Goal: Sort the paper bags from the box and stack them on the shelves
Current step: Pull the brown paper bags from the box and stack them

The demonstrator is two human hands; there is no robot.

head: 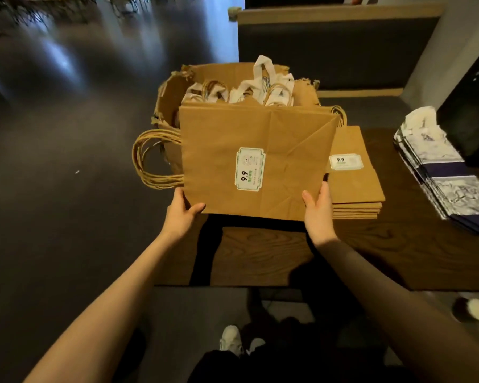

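Note:
I hold a flat bundle of brown paper bags (274, 150) with a white 9.9 sticker above the wooden surface. My left hand (183, 214) grips its near left corner, thumb on top. My right hand (318, 208) grips the near right corner. Twisted paper handles (152, 158) stick out of the bundle to the left. Behind it stands a torn cardboard box (174, 98) filled with white and brown bags. A stack of folded brown bags (354, 186) with the same sticker lies to the right on the wood.
A pile of white and dark blue patterned bags (443, 183) lies at the far right of the wooden surface (260, 258). A dark unit (473, 117) stands behind that pile. Dark floor stretches to the left. My shoes (233, 341) show below.

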